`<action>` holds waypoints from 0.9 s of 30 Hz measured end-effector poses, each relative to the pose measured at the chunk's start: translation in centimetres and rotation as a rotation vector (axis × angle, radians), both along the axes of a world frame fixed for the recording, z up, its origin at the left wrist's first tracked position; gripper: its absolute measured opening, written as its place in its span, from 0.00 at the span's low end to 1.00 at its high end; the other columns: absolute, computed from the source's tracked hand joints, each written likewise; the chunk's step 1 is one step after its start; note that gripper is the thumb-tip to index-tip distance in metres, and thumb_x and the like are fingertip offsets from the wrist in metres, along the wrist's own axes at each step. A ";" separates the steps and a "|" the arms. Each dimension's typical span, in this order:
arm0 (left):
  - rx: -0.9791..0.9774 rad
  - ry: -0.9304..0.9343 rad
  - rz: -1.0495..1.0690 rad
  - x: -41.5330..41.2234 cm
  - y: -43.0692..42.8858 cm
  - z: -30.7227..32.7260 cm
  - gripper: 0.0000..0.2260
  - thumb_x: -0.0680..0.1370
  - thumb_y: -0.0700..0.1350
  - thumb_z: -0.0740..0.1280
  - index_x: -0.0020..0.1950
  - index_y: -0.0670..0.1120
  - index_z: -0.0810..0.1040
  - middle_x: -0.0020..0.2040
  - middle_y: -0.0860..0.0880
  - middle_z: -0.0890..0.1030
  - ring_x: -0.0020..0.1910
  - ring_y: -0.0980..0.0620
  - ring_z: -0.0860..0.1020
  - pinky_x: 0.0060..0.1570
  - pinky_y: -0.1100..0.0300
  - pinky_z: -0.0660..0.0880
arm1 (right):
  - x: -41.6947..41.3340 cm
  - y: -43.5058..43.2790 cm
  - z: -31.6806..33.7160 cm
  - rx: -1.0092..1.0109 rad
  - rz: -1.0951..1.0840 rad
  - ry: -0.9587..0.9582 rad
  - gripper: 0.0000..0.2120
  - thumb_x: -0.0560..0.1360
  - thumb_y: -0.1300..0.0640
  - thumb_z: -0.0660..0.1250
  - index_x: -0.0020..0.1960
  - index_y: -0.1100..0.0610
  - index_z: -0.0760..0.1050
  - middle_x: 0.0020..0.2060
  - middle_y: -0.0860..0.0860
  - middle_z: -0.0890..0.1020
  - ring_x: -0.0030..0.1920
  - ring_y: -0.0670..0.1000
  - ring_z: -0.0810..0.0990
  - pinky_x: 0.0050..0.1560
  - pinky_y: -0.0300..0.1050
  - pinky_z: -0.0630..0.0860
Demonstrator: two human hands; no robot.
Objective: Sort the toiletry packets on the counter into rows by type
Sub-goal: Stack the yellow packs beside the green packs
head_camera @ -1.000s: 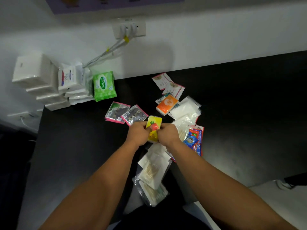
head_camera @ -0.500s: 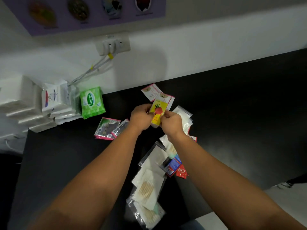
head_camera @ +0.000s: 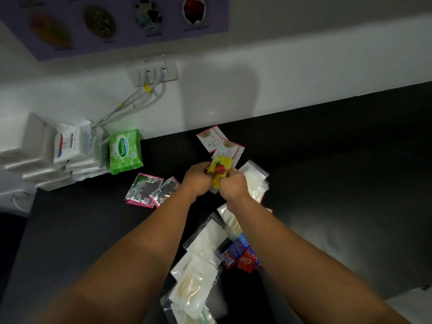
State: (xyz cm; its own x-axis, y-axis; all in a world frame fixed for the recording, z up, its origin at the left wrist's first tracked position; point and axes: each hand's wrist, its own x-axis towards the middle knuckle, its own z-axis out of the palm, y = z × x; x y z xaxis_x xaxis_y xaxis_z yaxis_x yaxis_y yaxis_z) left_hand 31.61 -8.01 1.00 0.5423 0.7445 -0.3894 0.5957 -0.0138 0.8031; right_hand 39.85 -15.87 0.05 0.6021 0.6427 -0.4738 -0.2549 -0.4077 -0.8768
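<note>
Item in hand: yellow packet (head_camera: 219, 169) printed with a red fruit; no wording on it can be read.
Position: held just above the tabletop (head_camera: 339, 171), at the far end of the loose pile and overlapping the near edge of the pink-edged white sachets (head_camera: 230, 149).
Long axis: runs near to far, leaning slightly right at the far end.
Left hand (head_camera: 197, 178): fingers curled on the packet's left edge, pinching it.
Right hand (head_camera: 233, 187): closed round the packet's near end, knuckles up.
Nearer hand: neither; the packet sits between the two, touching both (whether a second packet lies behind it in the grip cannot be told).
Governing relation, judged: any row for this type must be opened on bare tabletop, which lies mainly to the right and far right, so the right hand has the shorter carry.
Left of hands: silver sachets (head_camera: 143, 189) with pink borders, two side by side, barcodes showing.
Right of hands: clear bags (head_camera: 253, 181) of white material, stacked.
Near side: swab bags (head_camera: 194, 277), and red and blue packets (head_camera: 243, 256) reading "Col".
Legible writing: "Sanicare" and "15" on the green pack (head_camera: 125, 150); "Dove" on the white box (head_camera: 70, 146); "20" on the white sachets.
Progress, judged: early; most packets are unsorted.
</note>
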 end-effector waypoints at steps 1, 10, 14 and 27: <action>-0.008 -0.029 0.020 -0.2 -0.2 -0.2 0.09 0.75 0.45 0.66 0.52 0.52 0.83 0.45 0.50 0.85 0.46 0.50 0.84 0.52 0.48 0.82 | 0.0 0.0 -0.2 0.008 -0.016 0.014 0.08 0.74 0.65 0.66 0.52 0.62 0.79 0.42 0.55 0.81 0.43 0.52 0.79 0.39 0.44 0.76; 0.046 -0.184 0.159 -2.6 -1.4 -1.7 0.14 0.80 0.41 0.64 0.59 0.58 0.80 0.49 0.58 0.84 0.50 0.58 0.82 0.47 0.65 0.78 | -1.1 0.7 -1.1 0.034 0.001 -0.085 0.10 0.74 0.62 0.68 0.56 0.59 0.79 0.46 0.57 0.84 0.49 0.56 0.83 0.52 0.55 0.82; 0.136 -0.266 0.313 -3.5 -0.1 -1.0 0.15 0.77 0.39 0.66 0.58 0.57 0.80 0.49 0.58 0.84 0.48 0.61 0.82 0.46 0.67 0.79 | -2.1 3.3 -0.2 0.045 0.214 -0.343 0.06 0.77 0.59 0.63 0.53 0.54 0.75 0.44 0.52 0.81 0.46 0.53 0.80 0.46 0.48 0.77; 0.197 -0.040 0.652 -5.5 7.3 -1.9 0.09 0.80 0.40 0.63 0.53 0.43 0.84 0.45 0.44 0.84 0.45 0.45 0.81 0.43 0.57 0.74 | -4.7 12.1 -0.8 0.072 0.547 -0.305 0.10 0.77 0.58 0.68 0.56 0.62 0.78 0.50 0.59 0.83 0.52 0.59 0.82 0.56 0.57 0.78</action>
